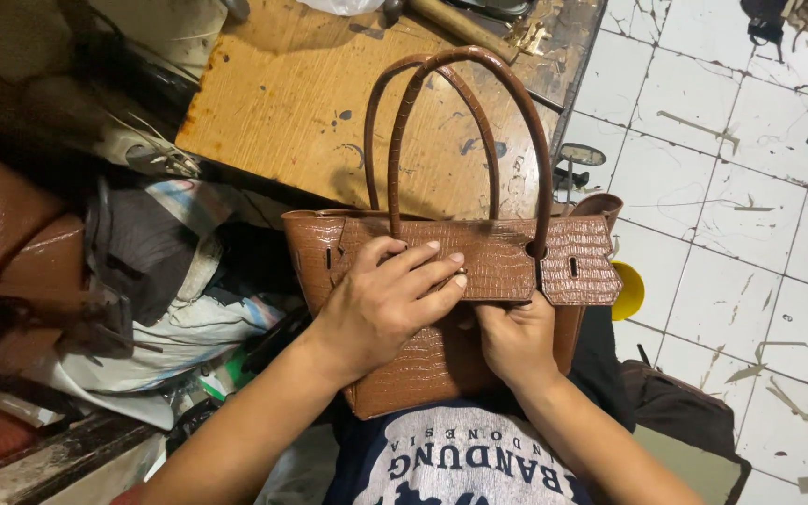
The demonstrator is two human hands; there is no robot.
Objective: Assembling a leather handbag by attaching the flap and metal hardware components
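Brown bag (516,266) upright on the lap, croc-textured, right in the middle between both arms. Left hand (387,299) spread flat over the front flap (488,257), fingers (432,271) stretched toward the right, pressing on the leather, nothing gripped. Right hand (516,341) just below and to the right of the left one, tucked against the bag's front under the flap edge; fingertips hidden behind the flap, so cannot tell whether pinching the leather or only resting there. Hands touching or nearly so at the flap's lower edge.

Two handles (441,112) arching up and away from the left hand, standing tall, one just behind the other. Flap's right end (577,262) past the right hand, hanging over the bag's side, with a narrow slot cut in it.

Beyond the handles, wooden table (282,103), stained and spotted with dark marks. At its far edge, a hammer handle (460,28), partly cut off at the top. Off to the left of the left arm, another brown leather piece (11,234), glossy, and beside it a heap of cloth (180,281), dark and pale mixed. To the right of the right hand, a yellow round thing (630,290) peeking out behind the bag. Further right, white tiled floor (750,187), scattered with scraps. Below the hands, dark printed shirt (460,458).
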